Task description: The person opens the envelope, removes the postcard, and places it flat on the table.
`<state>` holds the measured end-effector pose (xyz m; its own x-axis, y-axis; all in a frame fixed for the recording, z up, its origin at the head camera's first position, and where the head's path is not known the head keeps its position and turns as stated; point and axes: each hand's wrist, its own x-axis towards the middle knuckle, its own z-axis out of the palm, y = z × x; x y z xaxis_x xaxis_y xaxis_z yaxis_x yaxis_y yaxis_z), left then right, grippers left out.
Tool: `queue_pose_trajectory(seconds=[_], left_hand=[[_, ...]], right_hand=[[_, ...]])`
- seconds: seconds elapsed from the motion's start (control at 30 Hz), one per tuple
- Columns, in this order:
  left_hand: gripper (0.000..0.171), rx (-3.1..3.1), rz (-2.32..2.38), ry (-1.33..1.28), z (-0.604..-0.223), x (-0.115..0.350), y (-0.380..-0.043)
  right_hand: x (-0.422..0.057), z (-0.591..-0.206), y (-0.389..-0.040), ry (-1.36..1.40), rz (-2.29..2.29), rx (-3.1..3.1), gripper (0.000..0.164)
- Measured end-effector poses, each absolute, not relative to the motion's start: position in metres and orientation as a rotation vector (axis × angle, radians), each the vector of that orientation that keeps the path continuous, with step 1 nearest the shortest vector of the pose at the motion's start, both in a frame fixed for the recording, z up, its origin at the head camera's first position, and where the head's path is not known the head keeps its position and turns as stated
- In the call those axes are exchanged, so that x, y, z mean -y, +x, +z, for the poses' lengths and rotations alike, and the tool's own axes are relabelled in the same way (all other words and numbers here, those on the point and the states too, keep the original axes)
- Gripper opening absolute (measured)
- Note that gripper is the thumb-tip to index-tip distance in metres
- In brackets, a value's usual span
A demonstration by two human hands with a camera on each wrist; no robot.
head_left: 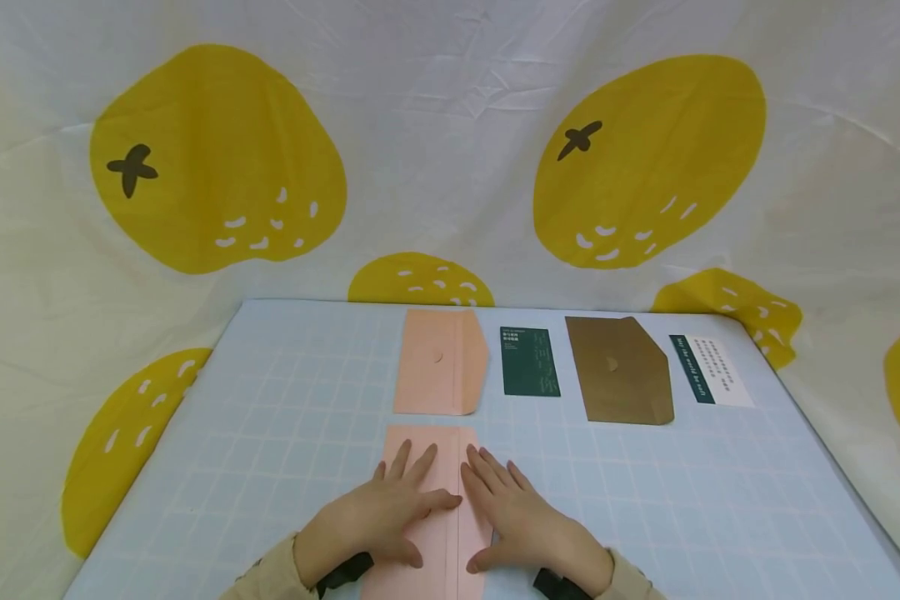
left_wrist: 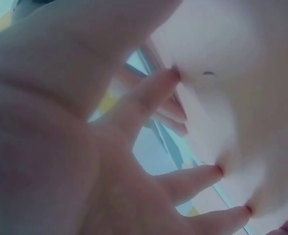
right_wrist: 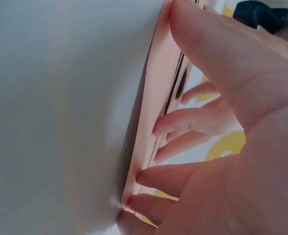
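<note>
My left hand (head_left: 390,512) and right hand (head_left: 521,521), fingers spread and gripping nothing, rest on the near pink envelope (head_left: 438,542) on the table (head_left: 292,400), so I'd best press evenly to make its flap (head_left: 474,532) lie straight.

Tabletop (head_left: 195,500) passable either side of hands (head_left: 382,512) (head_left: 521,518), cloth (head_left: 435,167) closing far edge

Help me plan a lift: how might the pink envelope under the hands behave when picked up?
The pink envelope looks thin and papery, so probably light and floppy. It may bend along the long line near its right side. Lying flat, it would likely slide, not roll.
</note>
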<state>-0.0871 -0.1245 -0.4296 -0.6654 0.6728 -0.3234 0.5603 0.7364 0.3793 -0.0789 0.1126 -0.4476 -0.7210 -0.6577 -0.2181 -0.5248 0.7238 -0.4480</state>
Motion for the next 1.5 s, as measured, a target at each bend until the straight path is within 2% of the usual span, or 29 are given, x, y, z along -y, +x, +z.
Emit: queue_pose_trajectory(seconds=[0.33, 0.67, 0.83, 1.2, 1.5], left_hand=[[0.071, -2.518, 0.308, 0.940, -0.433, 0.123, -0.086], [0.093, -2.650, 0.356, 0.834, -0.446, 0.108, -0.074], [0.096, -2.708, 0.336, 0.764, -0.449, 0.101, -0.067], [0.083, -2.732, 0.339, 0.723, -0.450, 0.098, -0.065], [0.082, -2.740, 0.331, 0.736, -0.447, 0.098, -0.066]], right_hand=[[-0.113, -0.449, -0.079, -0.924, -0.498, -2.579, 0.109], [-0.113, -0.450, -0.078, -0.942, -0.489, -2.593, 0.107], [-0.113, -0.450, -0.078, -0.951, -0.473, -2.606, 0.107], [-0.113, -0.448, -0.078, -0.937, -0.484, -2.593, 0.107], [-0.113, -0.448, -0.077, -0.937, -0.498, -2.596, 0.108]])
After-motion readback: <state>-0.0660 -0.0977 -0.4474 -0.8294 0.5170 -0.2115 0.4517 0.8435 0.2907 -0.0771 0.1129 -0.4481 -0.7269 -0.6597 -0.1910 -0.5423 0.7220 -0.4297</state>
